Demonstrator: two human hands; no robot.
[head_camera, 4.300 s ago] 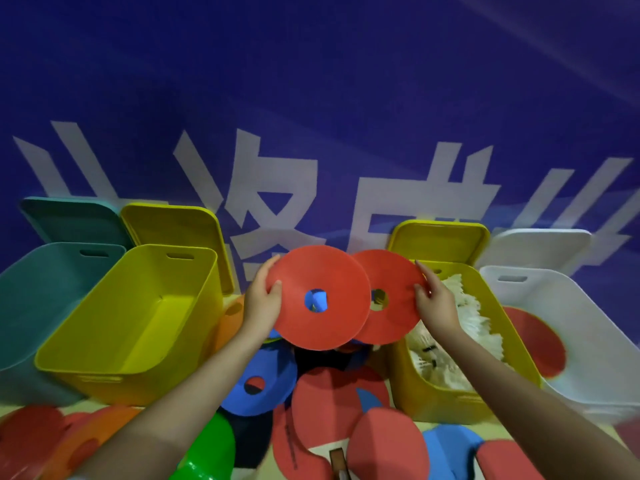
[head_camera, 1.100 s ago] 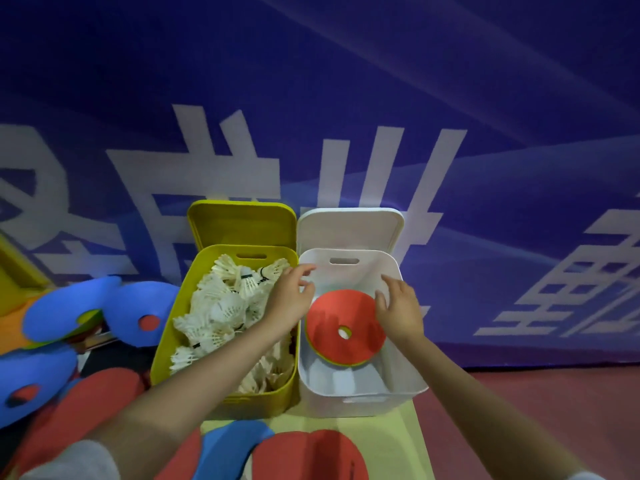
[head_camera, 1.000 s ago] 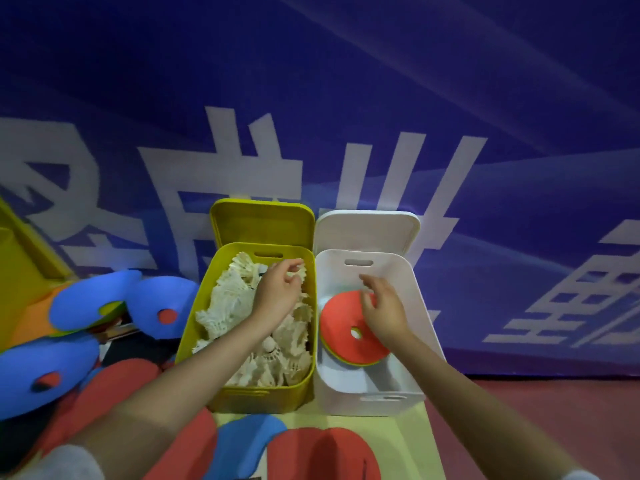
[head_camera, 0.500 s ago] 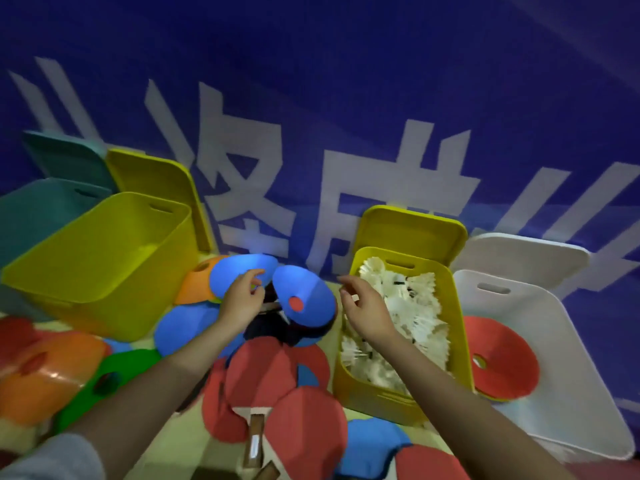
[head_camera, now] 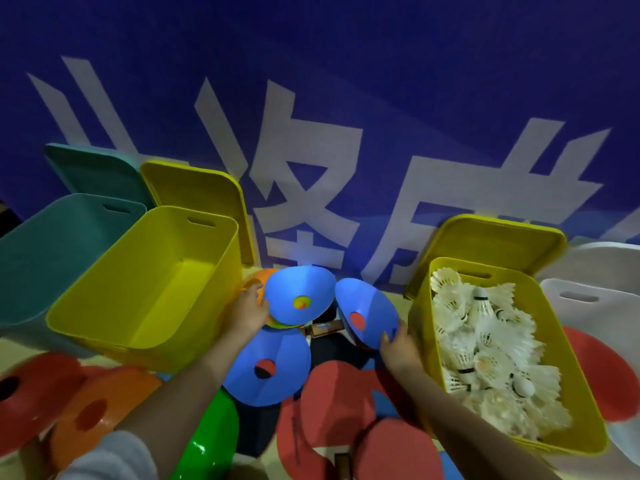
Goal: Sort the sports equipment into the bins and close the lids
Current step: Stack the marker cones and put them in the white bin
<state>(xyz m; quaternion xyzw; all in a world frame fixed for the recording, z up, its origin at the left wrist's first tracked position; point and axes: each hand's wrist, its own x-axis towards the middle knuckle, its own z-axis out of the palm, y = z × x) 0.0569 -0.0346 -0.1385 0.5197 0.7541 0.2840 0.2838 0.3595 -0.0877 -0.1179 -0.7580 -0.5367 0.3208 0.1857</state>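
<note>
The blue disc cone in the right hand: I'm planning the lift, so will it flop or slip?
The blue disc cone probably stays fairly stiff: held only at its lower edge by the right hand, it keeps its dish shape. It looks thin, so likely light. Its smooth surface might slip from an edge hold.

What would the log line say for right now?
left hand: grips blue cone | right hand: grips second blue cone | shuttlecock bin: open | empty yellow bin: open

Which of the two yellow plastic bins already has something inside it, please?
The right-hand yellow plastic bin, heaped with white feather shuttlecocks; the left-hand yellow plastic bin shows only its bare floor.
</note>
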